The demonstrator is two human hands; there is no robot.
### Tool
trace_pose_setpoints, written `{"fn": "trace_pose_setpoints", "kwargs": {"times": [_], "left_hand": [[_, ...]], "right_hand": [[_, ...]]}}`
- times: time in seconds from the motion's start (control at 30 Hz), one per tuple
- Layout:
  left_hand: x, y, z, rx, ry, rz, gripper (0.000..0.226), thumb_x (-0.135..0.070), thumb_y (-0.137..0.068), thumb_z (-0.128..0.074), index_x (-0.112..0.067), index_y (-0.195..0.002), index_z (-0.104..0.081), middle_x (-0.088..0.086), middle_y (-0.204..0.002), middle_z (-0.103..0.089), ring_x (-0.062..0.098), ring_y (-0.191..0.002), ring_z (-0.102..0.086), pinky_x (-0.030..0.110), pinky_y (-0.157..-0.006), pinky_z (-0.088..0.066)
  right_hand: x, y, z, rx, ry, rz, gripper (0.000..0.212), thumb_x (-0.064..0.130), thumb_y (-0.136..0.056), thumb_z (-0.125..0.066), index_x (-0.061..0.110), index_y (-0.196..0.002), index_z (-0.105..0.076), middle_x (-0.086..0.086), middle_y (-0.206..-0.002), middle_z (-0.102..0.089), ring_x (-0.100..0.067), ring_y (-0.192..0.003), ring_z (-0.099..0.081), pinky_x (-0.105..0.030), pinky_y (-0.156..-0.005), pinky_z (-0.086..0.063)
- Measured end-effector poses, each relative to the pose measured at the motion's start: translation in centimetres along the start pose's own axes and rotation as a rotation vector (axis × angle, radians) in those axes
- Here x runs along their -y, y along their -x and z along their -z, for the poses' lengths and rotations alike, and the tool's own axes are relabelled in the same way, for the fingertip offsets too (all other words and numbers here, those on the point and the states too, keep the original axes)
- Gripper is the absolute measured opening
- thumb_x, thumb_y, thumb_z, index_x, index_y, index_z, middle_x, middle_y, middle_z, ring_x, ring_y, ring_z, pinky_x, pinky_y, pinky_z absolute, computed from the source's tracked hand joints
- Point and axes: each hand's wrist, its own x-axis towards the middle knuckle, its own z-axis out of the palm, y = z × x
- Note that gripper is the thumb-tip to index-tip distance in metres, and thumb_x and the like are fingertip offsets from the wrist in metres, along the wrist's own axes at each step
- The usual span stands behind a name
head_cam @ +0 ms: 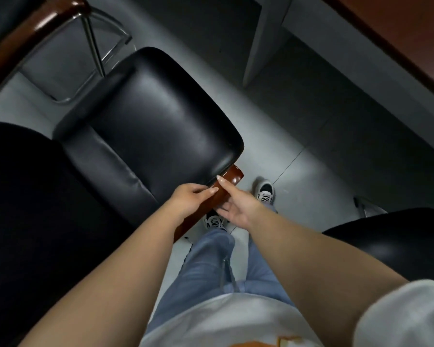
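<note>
Armrest [233, 177]: glossy reddish-brown wood, part of a black leather chair [161, 113]. It runs along the seat edge nearest the person's legs. Only its rounded far end and a short stretch by the forearm show; the rest is covered by the hands.

Left hand [189, 200]: lies on the armrest from the seat side. Fingers are bent over the top of the wood, fingertips reaching its middle. It grips the armrest.

Right hand [237, 209]: comes in from the floor side, just beside the left hand. Thumb lies stretched along the top of the wood, pointing to the far end. The other fingers are loosely spread and curl in at the lower side of the armrest, so the wood sits between thumb and fingers. How firm the hold is, cannot tell.

Both forearms are bare and extended.

Surroundings: grey tiled floor [306, 166] under the chair. Two black-and-white shoes [265, 191], one each side of a tile joint, and blue jeans [206, 266] below the hands. White shirt [223, 319] at the bottom edge. A second chair [33, 31] with wooden arm and chrome frame stands at the upper left. A reddish-brown table [401, 38] crosses the upper right corner. Another black seat [398, 236] lies at right.
</note>
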Motion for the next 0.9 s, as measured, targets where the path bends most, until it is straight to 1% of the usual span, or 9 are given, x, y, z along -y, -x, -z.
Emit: {"fn": "trace_pose_setpoints", "kwargs": {"times": [0.1, 0.2, 0.3, 0.4, 0.5, 0.67, 0.77, 0.83, 0.9], "left_hand": [[-0.7, 0.3, 0.0, -0.017, 0.014, 0.034, 0.036, -0.038, -0.088, -0.060, -0.017, -0.116, -0.064, 0.001, -0.109, -0.064, 0.012, -0.090, -0.055, 0.022, -0.074, -0.042], [-1.8, 0.4, -0.2, -0.064, 0.062, 0.063, 0.034, -0.038, -0.088, -0.060, -0.019, -0.116, -0.065, 0.000, -0.109, -0.063, 0.013, -0.094, -0.054, 0.025, -0.081, -0.040], [-4.1, 0.3, -0.1, -0.120, 0.141, 0.075, 0.032, -0.037, -0.088, -0.060, -0.019, -0.114, -0.066, 0.001, -0.104, -0.063, 0.015, -0.092, -0.056, 0.027, -0.083, -0.042], [-6.9, -0.2, -0.6, -0.149, 0.201, 0.067, 0.032, -0.038, -0.088, -0.060, -0.020, -0.113, -0.066, -0.001, -0.096, -0.063, 0.016, -0.089, -0.058, 0.028, -0.082, -0.045], [-9.1, -1.0, -1.3, -0.175, 0.269, 0.062, 0.033, -0.038, -0.088, -0.060, -0.019, -0.114, -0.067, 0.001, -0.095, -0.064, 0.017, -0.090, -0.059, 0.029, -0.084, -0.046], [-12.6, -2.2, -3.0, -0.171, 0.325, 0.060, 0.037, -0.043, -0.087, -0.059, -0.020, -0.114, -0.066, 0.005, -0.105, -0.065, 0.022, -0.098, -0.060, 0.032, -0.088, -0.046], [-13.7, -2.7, -4.3, -0.148, 0.348, 0.082, 0.039, -0.046, -0.088, -0.056, -0.020, -0.116, -0.065, 0.003, -0.104, -0.063, 0.020, -0.095, -0.058, 0.029, -0.083, -0.044], [-13.8, -3.1, -5.7, -0.119, 0.375, 0.110, 0.040, -0.048, -0.089, -0.054, -0.020, -0.116, -0.064, 0.003, -0.101, -0.062, 0.018, -0.092, -0.057, 0.027, -0.079, -0.042], [-13.6, -3.3, -6.6, -0.117, 0.435, 0.115, 0.040, -0.049, -0.089, -0.053, -0.019, -0.111, -0.066, 0.002, -0.099, -0.063, 0.016, -0.088, -0.058, 0.024, -0.075, -0.043]], "right_hand": [[0.8, 0.4, -0.1, -0.011, 0.023, -0.035, 0.035, 0.029, -0.084, -0.068, 0.010, -0.111, -0.059, -0.007, -0.097, -0.069, -0.015, -0.086, -0.065, -0.025, -0.075, -0.051], [2.4, 0.7, -0.2, -0.009, 0.042, -0.051, 0.036, 0.029, -0.084, -0.069, 0.009, -0.112, -0.060, -0.007, -0.098, -0.069, -0.014, -0.085, -0.066, -0.022, -0.067, -0.051], [5.4, 1.2, -0.4, 0.003, 0.122, -0.043, 0.033, 0.030, -0.083, -0.069, 0.010, -0.108, -0.060, -0.006, -0.098, -0.069, -0.014, -0.087, -0.065, -0.025, -0.078, -0.049], [8.7, 1.7, -0.3, 0.002, 0.189, -0.026, 0.027, 0.030, -0.086, -0.066, 0.010, -0.104, -0.059, -0.005, -0.100, -0.067, -0.016, -0.097, -0.062, -0.027, -0.088, -0.046], [11.5, 2.0, 0.1, 0.000, 0.240, -0.005, 0.019, 0.032, -0.086, -0.065, 0.015, -0.091, -0.057, -0.002, -0.094, -0.065, -0.016, -0.096, -0.060, -0.027, -0.088, -0.045], [15.3, 1.8, 1.8, -0.049, 0.308, 0.029, 0.020, 0.034, -0.086, -0.064, 0.016, -0.089, -0.056, 0.000, -0.085, -0.065, -0.016, -0.094, -0.060, -0.028, -0.089, -0.043], [16.3, 1.5, 3.3, -0.087, 0.319, 0.019, 0.020, 0.034, -0.087, -0.063, 0.015, -0.089, -0.056, 0.000, -0.085, -0.064, -0.015, -0.092, -0.060, -0.028, -0.089, -0.043], [16.2, 0.8, 4.8, -0.113, 0.318, 0.008, 0.022, 0.034, -0.087, -0.063, 0.014, -0.093, -0.056, -0.001, -0.088, -0.065, -0.013, -0.088, -0.061, -0.027, -0.088, -0.044], [16.0, 0.4, 5.9, -0.122, 0.316, 0.021, 0.029, 0.035, -0.087, -0.063, 0.011, -0.103, -0.057, -0.005, -0.103, -0.067, -0.016, -0.095, -0.062, -0.028, -0.092, -0.045]]}}
